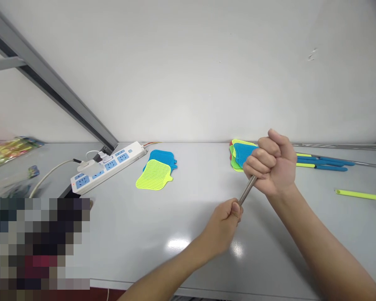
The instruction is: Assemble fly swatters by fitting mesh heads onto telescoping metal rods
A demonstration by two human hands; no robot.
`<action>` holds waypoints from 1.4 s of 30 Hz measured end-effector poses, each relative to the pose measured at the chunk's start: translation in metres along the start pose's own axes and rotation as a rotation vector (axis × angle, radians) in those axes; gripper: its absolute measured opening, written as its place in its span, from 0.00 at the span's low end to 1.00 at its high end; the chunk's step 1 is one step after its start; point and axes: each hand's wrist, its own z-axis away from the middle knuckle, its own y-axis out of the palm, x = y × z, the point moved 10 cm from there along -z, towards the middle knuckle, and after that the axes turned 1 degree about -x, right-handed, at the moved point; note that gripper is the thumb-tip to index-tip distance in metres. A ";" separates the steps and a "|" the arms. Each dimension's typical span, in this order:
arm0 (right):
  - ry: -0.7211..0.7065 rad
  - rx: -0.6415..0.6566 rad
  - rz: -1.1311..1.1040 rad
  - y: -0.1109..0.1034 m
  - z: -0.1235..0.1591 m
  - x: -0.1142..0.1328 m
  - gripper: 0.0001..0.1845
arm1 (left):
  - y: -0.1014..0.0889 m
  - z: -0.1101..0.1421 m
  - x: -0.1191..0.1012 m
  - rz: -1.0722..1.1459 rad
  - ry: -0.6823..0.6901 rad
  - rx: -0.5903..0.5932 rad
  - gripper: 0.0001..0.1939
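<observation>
Both hands are closed on a slim, silvery metal rod [247, 191]: the left hand [224, 223] grips its lower end between thumb and fingers, and the right hand [266, 165] wraps its upper end in a full fist. The rod is held tilted above the glossy grey tabletop [122, 234].

Work is judged partway. A yellow-green perforated plastic panel [153, 174] overlaps a blue perforated plastic panel [161, 157] at left, neither showing a rod. Blue and yellow-green slender handles [331, 168] lie grouped at right; a loose yellow-green plastic tube [357, 195] lies apart.

Both rod ends are hidden inside the hands; any attachment cannot be confirmed. The right hand partly covers a stack of multicoloured perforated panels [244, 154]. Thin metal rods [368, 164] run out of view at right.
</observation>
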 end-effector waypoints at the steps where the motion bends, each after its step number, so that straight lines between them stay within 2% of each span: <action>1: 0.005 -0.007 0.001 -0.001 0.000 -0.002 0.23 | 0.000 0.000 0.000 0.007 -0.001 0.001 0.20; 13: 0.044 -0.167 0.028 -0.016 0.000 -0.001 0.23 | 0.001 -0.001 0.005 0.034 -0.005 0.000 0.21; 27: 0.084 -0.269 0.087 -0.023 0.001 0.002 0.22 | 0.007 -0.002 0.003 0.096 -0.011 0.036 0.23; 34: 0.017 -0.345 0.125 -0.034 0.004 0.021 0.22 | 0.003 -0.002 0.000 0.085 0.012 -0.010 0.25; 42: -0.099 -0.327 0.206 -0.038 0.009 0.052 0.21 | 0.001 -0.003 0.007 0.018 -0.008 -0.029 0.26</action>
